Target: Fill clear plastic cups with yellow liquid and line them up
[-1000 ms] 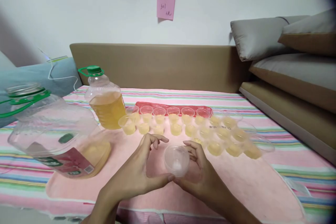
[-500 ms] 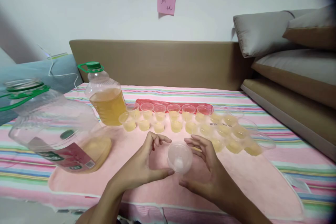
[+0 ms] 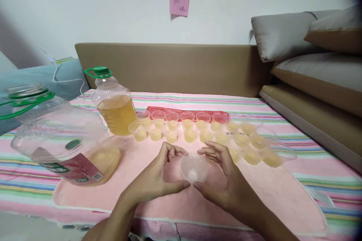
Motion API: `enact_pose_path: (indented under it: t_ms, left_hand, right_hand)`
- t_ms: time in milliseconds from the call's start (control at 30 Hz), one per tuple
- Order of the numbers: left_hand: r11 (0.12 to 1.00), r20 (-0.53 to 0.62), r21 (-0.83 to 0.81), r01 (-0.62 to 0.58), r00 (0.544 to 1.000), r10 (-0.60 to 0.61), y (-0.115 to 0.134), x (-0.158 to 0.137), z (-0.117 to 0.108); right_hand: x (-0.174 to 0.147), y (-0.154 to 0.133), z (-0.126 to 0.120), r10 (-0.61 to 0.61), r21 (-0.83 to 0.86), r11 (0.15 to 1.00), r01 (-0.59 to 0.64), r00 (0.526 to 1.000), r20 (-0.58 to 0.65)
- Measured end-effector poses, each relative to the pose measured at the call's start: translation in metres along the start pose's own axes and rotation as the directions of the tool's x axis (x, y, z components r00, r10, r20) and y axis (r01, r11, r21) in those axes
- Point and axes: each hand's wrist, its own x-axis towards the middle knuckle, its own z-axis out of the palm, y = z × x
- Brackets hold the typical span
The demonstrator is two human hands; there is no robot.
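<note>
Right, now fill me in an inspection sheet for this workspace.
Surface: pink mat over striped cloth.
Job's things: clear cup between the hands, no yellow liquid visible in it; cups of yellow liquid beyond; capped bottle partly filled; nearer bottle low on liquid.
Clutter: red plastic item behind the cups.
Hands: left hand and right hand curved around the clear cup; exact contact unclear.
Cables: white cable, left.
Surroundings: pink note on wall; cushions, right.
</note>
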Motion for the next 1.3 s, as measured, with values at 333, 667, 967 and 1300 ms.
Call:
enact_pose_path:
  t_ms: [333,667,967,1300]
  left_hand:
    - [1.0,0.002,0.017,-0.019,1.0,0.019,-0.003,0.003,0.0]
    - [0.997,0.009,-0.056,-0.047,0.999,0.047,-0.004,0.005,0.005]
    - [0.99,0.031,-0.128,-0.061,0.997,0.065,-0.008,0.011,0.016]
    - [0.998,0.036,-0.067,-0.001,0.999,0.003,-0.006,0.012,0.016]
  right_hand:
    - [-0.001,0.005,0.006,-0.075,0.013,0.997,0.076,0.995,-0.072]
    - [-0.004,0.009,0.008,-0.058,0.071,0.995,0.064,0.995,-0.085]
    - [-0.015,0.013,0.006,-0.034,0.074,0.996,0.044,0.99,-0.135]
    - [0.006,-0.023,-0.016,-0.197,0.115,0.964,0.241,0.934,-0.299]
